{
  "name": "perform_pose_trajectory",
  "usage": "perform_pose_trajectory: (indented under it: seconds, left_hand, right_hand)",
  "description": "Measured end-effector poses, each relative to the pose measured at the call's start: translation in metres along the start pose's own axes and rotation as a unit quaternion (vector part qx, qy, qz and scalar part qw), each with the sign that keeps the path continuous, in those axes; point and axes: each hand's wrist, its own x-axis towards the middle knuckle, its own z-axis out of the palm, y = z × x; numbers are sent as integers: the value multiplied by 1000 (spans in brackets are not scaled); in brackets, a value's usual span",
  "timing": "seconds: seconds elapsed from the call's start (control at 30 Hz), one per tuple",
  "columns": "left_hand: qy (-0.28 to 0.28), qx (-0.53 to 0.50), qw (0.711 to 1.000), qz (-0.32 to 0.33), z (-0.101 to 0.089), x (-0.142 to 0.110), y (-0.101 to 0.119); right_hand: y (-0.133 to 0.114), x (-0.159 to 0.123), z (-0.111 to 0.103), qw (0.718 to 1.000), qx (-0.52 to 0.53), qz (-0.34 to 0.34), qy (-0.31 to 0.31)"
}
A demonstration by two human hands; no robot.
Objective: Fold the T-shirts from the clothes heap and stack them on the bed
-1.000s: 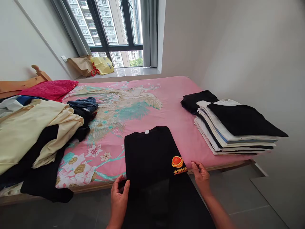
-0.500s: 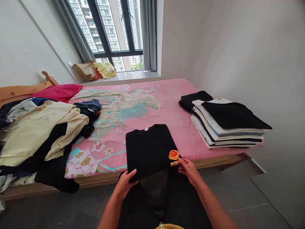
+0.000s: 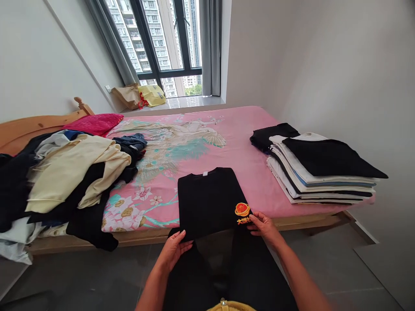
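Observation:
A black T-shirt [image 3: 210, 198], folded into a neat rectangle, lies at the bed's front edge with its collar and white label facing away from me. An orange and red printed logo shows at its near right corner. My left hand [image 3: 175, 248] pinches the near left corner between thumb and fingers. At the near right corner, beside the logo, my right hand [image 3: 264, 225] grips the cloth the same way. The shirt's near edge reaches over the bed edge above my dark-clothed legs.
A tall stack of folded clothes [image 3: 324, 181] stands on the right of the pink bed sheet [image 3: 233, 129], with a folded dark garment [image 3: 272, 134] behind it. Loose clothes [image 3: 74, 172] are heaped at left near a magenta pillow [image 3: 94, 124]. Bags [image 3: 151, 95] rest on the windowsill.
The view has turned slightly left, so everything appears shifted to the right. Both hands keep their hold on the T-shirt's near corners, and the shirt stays folded.

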Motion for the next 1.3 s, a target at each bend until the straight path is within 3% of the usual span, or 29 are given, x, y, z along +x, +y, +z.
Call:
perform_pose_trajectory:
  seconds: [0.17,0.37,0.5,0.6,0.7,0.83,0.97,1.13,1.3]
  left_hand:
    - [-41,27,999,2,2,3,9]
    - [-27,81,996,1,15,3,18]
    - [-37,90,995,-15,6,-9,2]
    - [-44,72,996,-26,-3,-14,-10]
    - [-68,48,996,-16,-3,-11,-8]
    - [-109,20,993,40,6,-2,11]
    - [-129,20,991,23,11,0,24]
    - [-91,7,995,36,17,-5,34]
    - [-68,9,997,-24,34,-5,51]
  right_hand:
    - [-9,4,0,996,-46,44,-69]
    - [0,11,7,998,-54,25,9]
    - [19,1,4,998,-9,-9,54]
    - [26,-4,0,998,31,11,58]
    - [18,-2,-2,999,23,27,3]
    - [-7,6,6,997,16,32,-67]
    - [-33,15,9,989,40,41,-135]
    - [-53,34,9,977,46,84,-189]
    - [-67,44,23,967,59,157,-189]
